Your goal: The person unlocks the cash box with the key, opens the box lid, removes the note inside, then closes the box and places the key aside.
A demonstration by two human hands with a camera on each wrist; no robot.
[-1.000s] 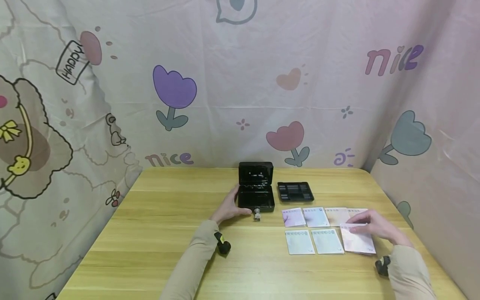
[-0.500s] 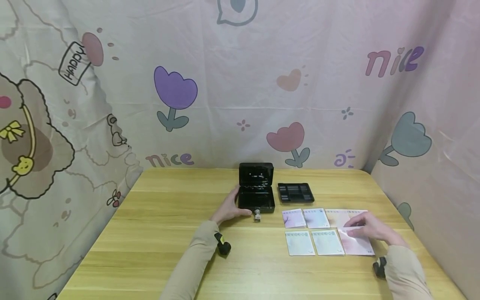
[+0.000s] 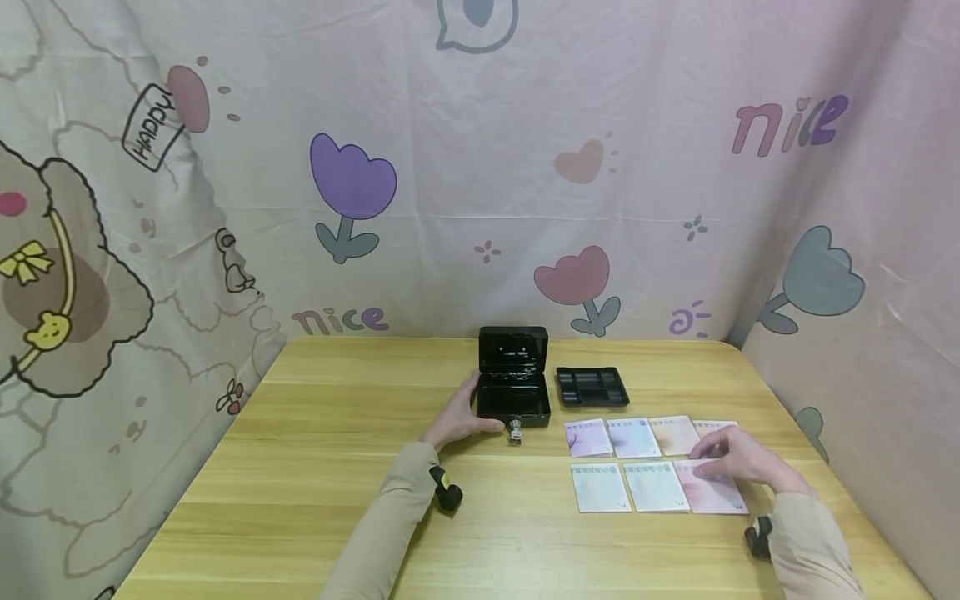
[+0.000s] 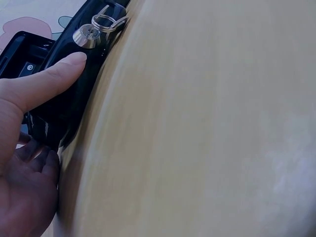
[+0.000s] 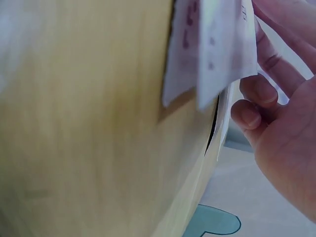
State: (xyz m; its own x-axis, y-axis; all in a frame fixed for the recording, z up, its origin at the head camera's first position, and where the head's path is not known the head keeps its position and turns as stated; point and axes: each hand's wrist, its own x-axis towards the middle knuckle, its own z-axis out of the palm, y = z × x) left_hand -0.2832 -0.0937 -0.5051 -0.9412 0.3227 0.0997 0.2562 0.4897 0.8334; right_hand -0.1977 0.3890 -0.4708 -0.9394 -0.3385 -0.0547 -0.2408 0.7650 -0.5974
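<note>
My left hand [image 3: 459, 417] holds the near left corner of a small black cash box [image 3: 536, 419], whose lid [image 3: 513, 348] stands raised. In the left wrist view my thumb [image 4: 47, 88] lies along the front wall, just below a silver lock with keys [image 4: 104, 22] on a ring. At the right, my right hand [image 3: 746, 460] pinches the upper edge of a pink banknote [image 3: 716, 493] at the end of the front row. The right wrist view shows this banknote [image 5: 224, 44] bent up off the table; some fingertips are hidden behind it.
Two pale green banknotes [image 3: 600, 488] lie left of the pink one. Behind them runs a row of several notes, among them a purple one [image 3: 588, 438] and a blue one [image 3: 633, 437]. A black compartment tray [image 3: 588, 403] sits right of the cash box.
My right hand has drawn slightly left and lowered the pink banknote into the front row, uncovering more of the notes behind. The left hand stays at the cash box.
</note>
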